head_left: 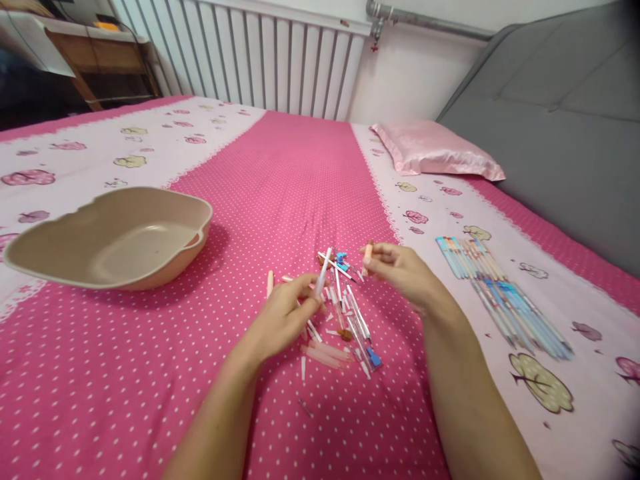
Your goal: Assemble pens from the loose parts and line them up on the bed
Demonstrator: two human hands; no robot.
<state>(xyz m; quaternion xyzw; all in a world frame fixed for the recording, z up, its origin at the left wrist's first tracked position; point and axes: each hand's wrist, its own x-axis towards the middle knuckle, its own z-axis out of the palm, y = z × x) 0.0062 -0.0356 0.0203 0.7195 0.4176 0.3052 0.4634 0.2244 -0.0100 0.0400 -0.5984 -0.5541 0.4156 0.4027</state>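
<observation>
My left hand (290, 313) is closed around a whitish, see-through pen barrel (323, 272), which points up and away from me. Between the thumb and fingers of my right hand (403, 270) is a short peach-coloured pen part (368, 257) with a brownish top, held upright. The two pieces are apart. Below and between both hands lies a loose pile of pen parts: white refills (357, 312), pinkish barrels (327, 355), blue pieces (373, 357) and a brown piece (345, 335). Some of the pile is hidden behind my left hand.
A beige plastic basin (107, 277) stands on the bed at the left. Two rows of pens (520, 317) lie at the right. Farther back are a pink pillow (440, 150), a grey headboard (555, 113) and a white radiator (250, 57).
</observation>
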